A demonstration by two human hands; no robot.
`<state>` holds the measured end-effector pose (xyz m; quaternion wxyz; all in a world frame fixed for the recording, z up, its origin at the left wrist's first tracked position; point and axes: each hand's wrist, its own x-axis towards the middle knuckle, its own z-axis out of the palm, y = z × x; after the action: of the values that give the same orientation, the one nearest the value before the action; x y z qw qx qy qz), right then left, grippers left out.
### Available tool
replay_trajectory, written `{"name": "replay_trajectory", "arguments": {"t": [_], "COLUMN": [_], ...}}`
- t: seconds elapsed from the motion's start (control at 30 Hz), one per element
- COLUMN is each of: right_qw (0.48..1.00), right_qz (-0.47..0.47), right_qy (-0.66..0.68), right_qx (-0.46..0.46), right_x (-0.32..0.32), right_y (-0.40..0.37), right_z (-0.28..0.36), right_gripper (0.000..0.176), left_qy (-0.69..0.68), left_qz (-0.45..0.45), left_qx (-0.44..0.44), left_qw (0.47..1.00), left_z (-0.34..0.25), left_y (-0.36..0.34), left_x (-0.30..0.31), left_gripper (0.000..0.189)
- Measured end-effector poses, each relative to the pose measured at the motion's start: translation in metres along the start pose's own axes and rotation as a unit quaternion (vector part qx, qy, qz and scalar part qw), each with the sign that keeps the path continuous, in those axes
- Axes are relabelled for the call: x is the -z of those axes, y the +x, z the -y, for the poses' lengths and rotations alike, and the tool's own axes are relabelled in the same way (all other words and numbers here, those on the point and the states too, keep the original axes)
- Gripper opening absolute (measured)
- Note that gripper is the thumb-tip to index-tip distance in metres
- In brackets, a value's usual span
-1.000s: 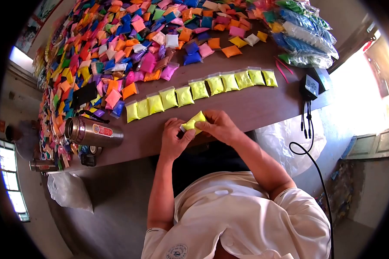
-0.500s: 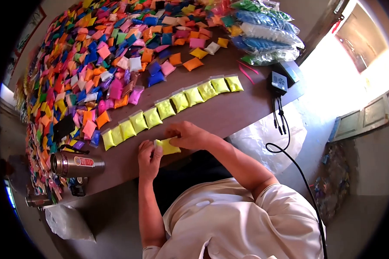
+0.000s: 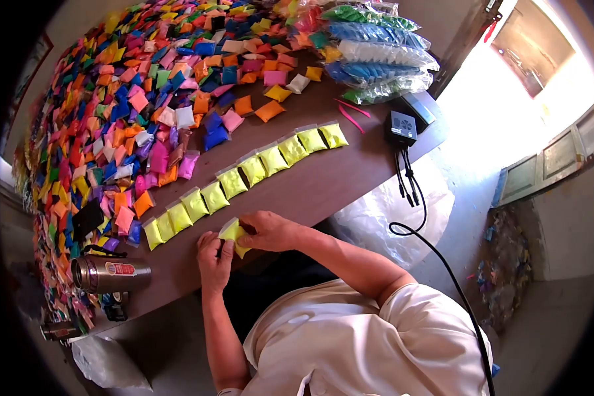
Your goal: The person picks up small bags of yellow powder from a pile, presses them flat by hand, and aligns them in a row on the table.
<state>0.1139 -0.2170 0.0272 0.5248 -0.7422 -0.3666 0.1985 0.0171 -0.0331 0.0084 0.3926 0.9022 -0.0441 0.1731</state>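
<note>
A yellow packet (image 3: 233,236) is held between my two hands at the table's near edge. My left hand (image 3: 214,259) pinches its left side, with the thumb pointing up. My right hand (image 3: 265,231) grips its right side, its fingers curled over the packet. Beyond them a slanting row of several yellow packets (image 3: 231,183) lies side by side on the brown table (image 3: 297,198), each with a clear strip along its upper edge.
Many coloured packets (image 3: 138,102) cover the table's left and far parts. Stacked clear bags (image 3: 383,56) stand at the far right near a black box (image 3: 401,127) with cables. A steel flask (image 3: 112,274) lies at the left near edge.
The held packet has turned from lying nearly flat and sideways to a steeper angle, and my right hand has closed in on it. The whole view has shifted slightly.
</note>
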Motion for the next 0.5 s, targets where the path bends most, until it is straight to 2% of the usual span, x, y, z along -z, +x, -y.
{"name": "replay_trajectory", "arguments": {"t": [0.1, 0.17, 0.3, 0.5], "right_qw": [1.000, 1.000, 1.000, 0.998], "right_qz": [-0.016, 0.008, 0.005, 0.040], "right_qy": [0.026, -0.024, -0.004, -0.026], "right_qx": [-0.002, -0.014, 0.017, -0.029], "right_x": [-0.0055, -0.0055, -0.0071, -0.0024], "right_y": [0.0015, -0.0012, 0.0000, 0.0065], "right_z": [-0.0011, 0.0014, -0.0071, -0.0024], "right_gripper": [0.023, 0.023, 0.024, 0.029], "left_qy": [-0.004, -0.009, 0.004, -0.003], "left_qz": [0.015, 0.027, -0.006, -0.009], "left_qx": [-0.014, -0.019, -0.024, -0.007], "left_qw": [1.000, 0.999, 1.000, 1.000], "left_z": [-0.0002, 0.0004, 0.0033, 0.0067], "left_y": [0.0024, 0.0013, -0.0003, -0.0027], "left_x": [0.0019, 0.0019, -0.0009, -0.0019], "left_gripper": [0.035, 0.035, 0.034, 0.035]}}
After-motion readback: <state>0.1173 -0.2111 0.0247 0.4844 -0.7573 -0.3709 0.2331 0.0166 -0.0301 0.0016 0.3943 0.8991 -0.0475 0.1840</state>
